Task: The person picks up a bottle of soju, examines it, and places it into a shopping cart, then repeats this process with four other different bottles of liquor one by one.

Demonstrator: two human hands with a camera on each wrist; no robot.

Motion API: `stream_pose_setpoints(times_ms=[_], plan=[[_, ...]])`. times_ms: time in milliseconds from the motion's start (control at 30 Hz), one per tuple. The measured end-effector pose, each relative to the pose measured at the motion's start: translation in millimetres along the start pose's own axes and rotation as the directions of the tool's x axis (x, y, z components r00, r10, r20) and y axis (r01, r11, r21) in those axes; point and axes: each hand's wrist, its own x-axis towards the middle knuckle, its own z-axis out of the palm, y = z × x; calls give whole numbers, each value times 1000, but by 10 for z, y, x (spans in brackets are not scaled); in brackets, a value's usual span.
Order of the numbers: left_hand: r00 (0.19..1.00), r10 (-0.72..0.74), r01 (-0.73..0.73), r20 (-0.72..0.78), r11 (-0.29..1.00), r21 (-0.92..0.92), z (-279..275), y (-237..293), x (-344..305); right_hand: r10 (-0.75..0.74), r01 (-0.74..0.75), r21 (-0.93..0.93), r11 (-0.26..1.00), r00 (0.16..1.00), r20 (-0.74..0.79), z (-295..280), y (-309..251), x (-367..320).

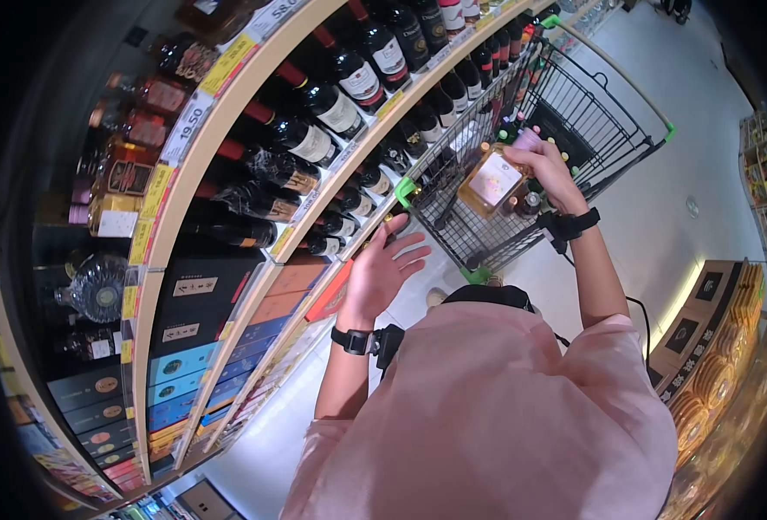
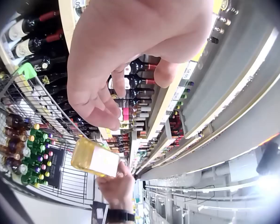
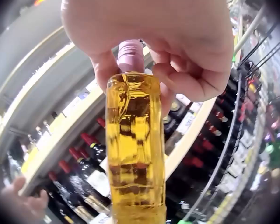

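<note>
My right hand [image 1: 556, 178] grips a squarish glass bottle [image 1: 490, 182] of amber liquid by its neck, over the shopping cart [image 1: 453, 236]. The bottle carries a pale label, and its pink cap [image 3: 130, 57] shows between the fingers in the right wrist view. My left hand [image 1: 378, 274] holds nothing; its fingers are spread loosely between the shelves and the cart's near green corner. In the left wrist view, several green and brown bottles [image 2: 35, 156] stand in the cart, partly behind its wire side.
Shelves of dark wine bottles [image 1: 340, 113] and boxed liquor [image 1: 188, 299] run along the left, with a wooden shelf edge [image 1: 194, 152] bearing price tags. A display of golden packages [image 1: 704, 386] stands at the right. Pale floor [image 1: 660, 204] lies beyond the cart.
</note>
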Motion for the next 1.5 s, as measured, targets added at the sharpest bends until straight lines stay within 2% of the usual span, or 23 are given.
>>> stream_pose_setpoints(times_ms=[33, 100, 200, 267, 400, 500, 533, 633, 767, 800, 900, 967, 1033, 1267, 1367, 1467, 1500], plan=[[1000, -5, 5, -17, 1000, 20, -63, -21, 23, 9, -11, -44, 999, 998, -55, -157, 160, 60], [997, -2, -4, -82, 998, -66, -108, -52, 19, -26, 3, -202, 979, 994, -109, -410, 476, 156], [991, 13, -33, -132, 988, -150, -152, -95, -4, -58, -11, -367, 930, 982, -177, -618, 659, 188], [997, 37, -50, -74, 982, -181, -222, -145, 11, -94, 5, -418, 908, 977, -194, -709, 877, 213], [993, 86, -97, -80, 985, -145, -138, -138, 14, 42, -124, -511, 850, 985, -170, -776, 1000, 229], [987, 107, -123, -120, 983, -134, -74, -154, 23, -103, -68, -578, 813, 961, -257, -730, 1231, 277], [986, 110, -127, -127, 984, -128, -53, -158, 26, -52, -87, -574, 814, 974, -222, -724, 1260, 296], [980, 118, -138, -160, 984, -116, -13, -190, 15, -79, -22, -675, 737, 990, -119, -703, 1372, 369], [973, 108, -132, -203, 985, -109, 62, -237, -1, -100, 105, -666, 739, 994, 46, -693, 1626, 494], [972, 115, -139, -204, 984, -108, 76, -246, 7, -101, 107, -717, 688, 994, 52, -668, 1769, 576], [966, 132, -161, -221, 980, -118, 116, -311, 23, -191, 265, -754, 602, 964, 186, -644, 1945, 677], [962, 147, -181, -230, 975, -132, 127, -344, 42, 35, 121, -832, 541, 985, 166, -609, 1905, 758], [954, 147, -190, -262, 970, -150, 147, -376, 51, 258, -9, -896, 444, 959, 118, -552, 1688, 779], [939, 91, -156, -332, 972, -175, 296, -543, 128, 448, -121, -877, 464, 887, 115, -503, 2336, 1108], [928, 106, -175, -357, 971, -165, 349, -567, 125, 501, -176, -899, 402, 864, 55, -408, 2531, 1192], [920, 108, -190, -377, 964, -186, 393, -584, 131, 622, -116, -950, 290, 777, 95, -384, 2594, 1231], [913, 100, -185, -396, 966, -181, 389, -595, 135, 626, -116, -950, 291, 774, 98, -396, 2628, 1249]])
